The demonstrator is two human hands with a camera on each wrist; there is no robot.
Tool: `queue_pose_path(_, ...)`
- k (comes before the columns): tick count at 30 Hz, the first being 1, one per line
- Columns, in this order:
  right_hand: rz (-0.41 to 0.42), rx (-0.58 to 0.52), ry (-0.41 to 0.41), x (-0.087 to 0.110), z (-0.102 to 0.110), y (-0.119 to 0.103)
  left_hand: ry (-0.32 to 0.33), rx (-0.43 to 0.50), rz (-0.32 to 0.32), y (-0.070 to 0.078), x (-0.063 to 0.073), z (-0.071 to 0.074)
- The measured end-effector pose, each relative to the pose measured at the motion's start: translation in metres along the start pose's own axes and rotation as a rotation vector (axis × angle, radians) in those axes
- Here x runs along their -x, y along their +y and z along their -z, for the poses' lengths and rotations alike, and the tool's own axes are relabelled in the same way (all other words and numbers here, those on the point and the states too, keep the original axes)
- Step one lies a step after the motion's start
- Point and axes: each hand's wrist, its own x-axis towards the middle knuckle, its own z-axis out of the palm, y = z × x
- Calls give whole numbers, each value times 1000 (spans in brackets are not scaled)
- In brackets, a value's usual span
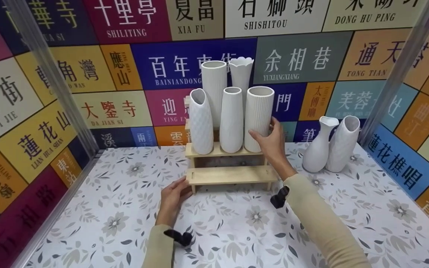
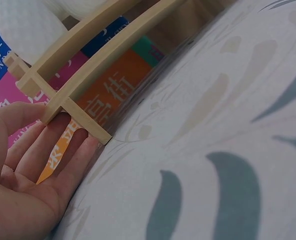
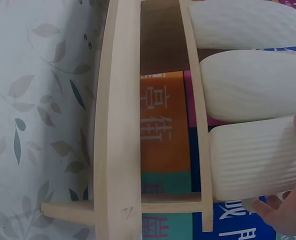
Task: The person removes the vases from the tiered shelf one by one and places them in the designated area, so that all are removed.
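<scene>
- Nearest the camera, two beige sleeves come in, the right sleeve [image 1: 322, 219] from five o'clock and the left sleeve [image 1: 158, 245] from seven, each wearing a black device [image 1: 279, 197] at the wrist.
- The flower-printed bench [image 1: 207, 230] meets lettered walls [image 1: 304, 72] along its left, right and back edges; its widest stretch lies from six to nine o'clock of the stepped wooden stand [image 1: 233, 175].
- The left hand [image 1: 173, 195] is at the stand's eight o'clock, its grip around the front leg and the lowest step's corner, close to the bench surface.
- The right hand [image 1: 272, 139] is at two o'clock, its grip spread around the ribbed vase [image 1: 257, 123]: thumb in front, fingers on the outer side.
- That vase is white, straight-walled and wide-mouthed, with fine vertical grooves; it stands upright at the right end of the middle step, near the plank's edge.
- Leftward at nine o'clock from it come a slim vase [image 1: 232, 123], just beside, then a dimpled vase [image 1: 201, 126] with a slanted mouth.
- Behind, toward eleven, rise a tall grooved cylinder [image 1: 214, 89] and a scalloped-rim vase [image 1: 241, 74].
- At three o'clock, well apart from the stand, two white vases [image 1: 343, 147] stand close together on the bench.
</scene>
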Motion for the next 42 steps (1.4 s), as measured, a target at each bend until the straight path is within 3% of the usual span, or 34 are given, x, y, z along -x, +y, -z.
queue_pose_path(10,4,8,37,-3,-4,4,-9,-7,1,-1,1,-2)
queue_pose_path(17,17,4,123,3,1,7,-13,-9,16,-3,1,-5)
queue_pose_path(25,19,-51,162,15,9,6,-18,18,2,0,0,-1)
queue_pose_path(32,27,-92,209,35,21,8,-8,13,-48,-1,1,0)
queue_pose_path(42,1,-35,226,52,53,21,5,-9,0,-1,-3,1)
